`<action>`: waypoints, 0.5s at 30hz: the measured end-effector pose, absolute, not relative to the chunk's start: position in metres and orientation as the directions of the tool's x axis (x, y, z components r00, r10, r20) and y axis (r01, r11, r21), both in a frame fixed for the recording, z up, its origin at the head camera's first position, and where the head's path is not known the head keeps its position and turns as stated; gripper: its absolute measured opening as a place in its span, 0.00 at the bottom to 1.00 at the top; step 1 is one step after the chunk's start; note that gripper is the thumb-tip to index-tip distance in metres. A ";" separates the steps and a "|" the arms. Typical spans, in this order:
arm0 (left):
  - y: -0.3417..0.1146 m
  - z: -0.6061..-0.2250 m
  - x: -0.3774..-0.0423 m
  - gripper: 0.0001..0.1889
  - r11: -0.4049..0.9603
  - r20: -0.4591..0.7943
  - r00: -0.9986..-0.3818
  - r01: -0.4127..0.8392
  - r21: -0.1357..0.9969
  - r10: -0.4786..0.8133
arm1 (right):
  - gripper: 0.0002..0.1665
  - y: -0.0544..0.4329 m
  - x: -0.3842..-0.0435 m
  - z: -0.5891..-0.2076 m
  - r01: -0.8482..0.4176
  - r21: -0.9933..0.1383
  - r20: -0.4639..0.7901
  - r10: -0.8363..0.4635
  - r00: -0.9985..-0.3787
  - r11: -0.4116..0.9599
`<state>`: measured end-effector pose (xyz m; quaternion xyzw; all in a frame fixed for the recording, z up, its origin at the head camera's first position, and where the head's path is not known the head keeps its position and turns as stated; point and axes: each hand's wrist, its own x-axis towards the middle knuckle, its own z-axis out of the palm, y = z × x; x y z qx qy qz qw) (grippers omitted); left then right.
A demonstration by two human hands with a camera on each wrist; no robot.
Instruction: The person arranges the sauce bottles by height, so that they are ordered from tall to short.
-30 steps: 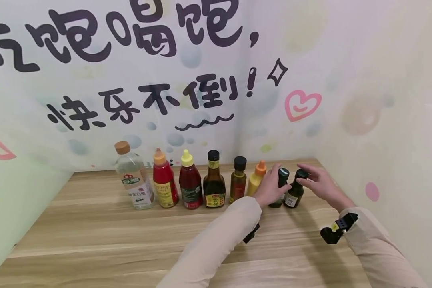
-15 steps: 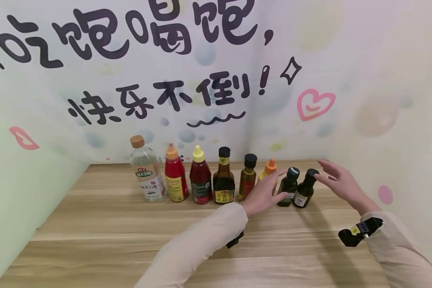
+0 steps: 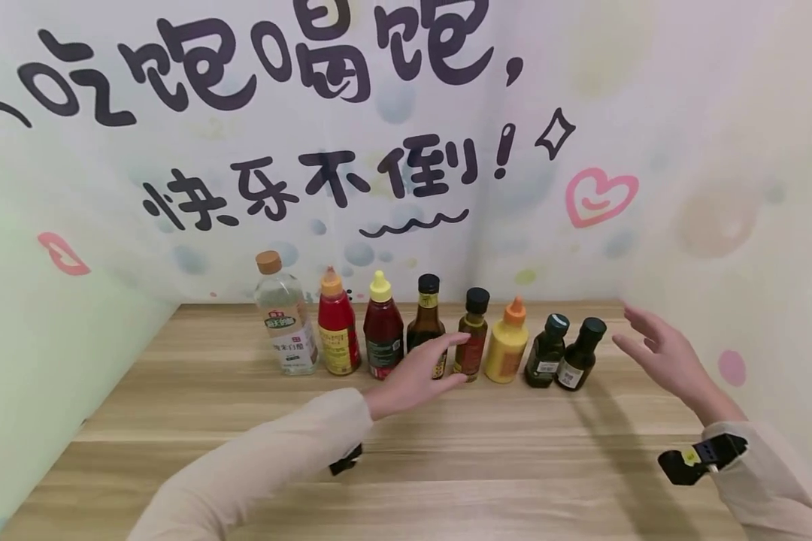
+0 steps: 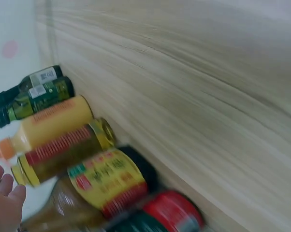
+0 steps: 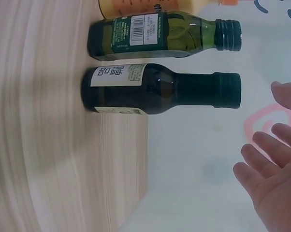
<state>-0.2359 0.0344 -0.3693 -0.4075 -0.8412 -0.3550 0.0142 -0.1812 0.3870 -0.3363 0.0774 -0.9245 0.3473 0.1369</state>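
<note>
In the head view my left hand [image 3: 416, 376] hovers before the row of bottles, fingers extended toward a black-capped bottle with a red label [image 3: 472, 338], holding nothing. It partly covers a dark soy-sauce-like bottle [image 3: 426, 319]. My right hand [image 3: 663, 357] is held with spread fingers to the right of the row, apart from the last dark bottle [image 3: 578, 357]. Beside that one stands a small green glass bottle [image 3: 545, 353]. A yellow squeeze bottle [image 3: 506, 349] with an orange tip comes just left of it. In the right wrist view, the dark bottle [image 5: 131, 89] shows a white label.
Further left stand a dark red squeeze bottle [image 3: 383, 338] with a yellow tip, a red squeeze bottle [image 3: 338, 330] and a tall clear bottle [image 3: 287, 323] with a brown cap. All stand on a wooden table [image 3: 514, 466] before a printed wall covering [image 3: 392, 188].
My left hand has left the small green bottle and moved left along the row. My right hand has drawn away from the dark bottle to the right. The head view has shifted slightly.
</note>
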 end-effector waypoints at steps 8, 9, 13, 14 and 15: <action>-0.022 -0.363 -0.233 0.29 0.426 0.297 -0.701 0.658 0.621 0.649 | 0.34 0.391 -0.165 -0.352 -0.183 -0.571 0.329 0.019 -0.944 0.800; -0.029 -0.362 -0.233 0.29 0.432 0.303 -0.705 0.657 0.617 0.641 | 0.34 0.390 -0.164 -0.354 -0.180 -0.571 0.330 0.024 -0.944 0.801; -0.058 -0.361 -0.233 0.29 0.463 0.339 -0.729 0.656 0.597 0.595 | 0.35 0.391 -0.161 -0.359 -0.162 -0.564 0.330 0.041 -0.943 0.809; -0.064 -0.360 -0.233 0.29 0.468 0.357 -0.731 0.659 0.589 0.581 | 0.35 0.391 -0.161 -0.359 -0.161 -0.565 0.332 0.044 -0.942 0.809; -0.070 -0.358 -0.233 0.29 0.476 0.376 -0.734 0.663 0.578 0.566 | 0.35 0.392 -0.161 -0.360 -0.157 -0.562 0.332 0.048 -0.942 0.812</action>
